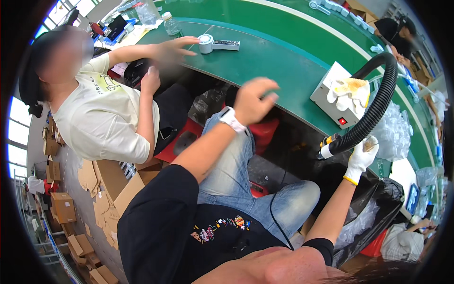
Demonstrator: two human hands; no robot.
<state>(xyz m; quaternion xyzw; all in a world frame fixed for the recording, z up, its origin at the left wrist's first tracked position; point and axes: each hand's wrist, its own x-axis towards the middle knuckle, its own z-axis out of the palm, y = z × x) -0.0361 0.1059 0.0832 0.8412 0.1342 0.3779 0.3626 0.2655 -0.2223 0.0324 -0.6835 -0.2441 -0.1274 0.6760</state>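
Observation:
My left hand [255, 100], bare with a white watch on the wrist, hovers over the near edge of the green table, fingers apart and holding nothing. In a white knitted glove, my right hand [362, 156] is beside the lower end of a black corrugated hose [382, 102]. Its fingers are curled; a small brownish patch shows at them, and what they hold, if anything, is unclear. Close to the hose's end is a yellow and black tool-like part [328, 141]. On the table lies a white round-headed device with a grey bar-shaped handle [226, 45], near a co-worker's hand [177, 48].
A grey box [331, 85] with a lit red switch stands at the table's edge, white gloves [350, 91] on it. Clear plastic bags [392, 132] lie to its right. A bottle [172, 24] stands far left. Cardboard boxes [64, 207] crowd the floor at left.

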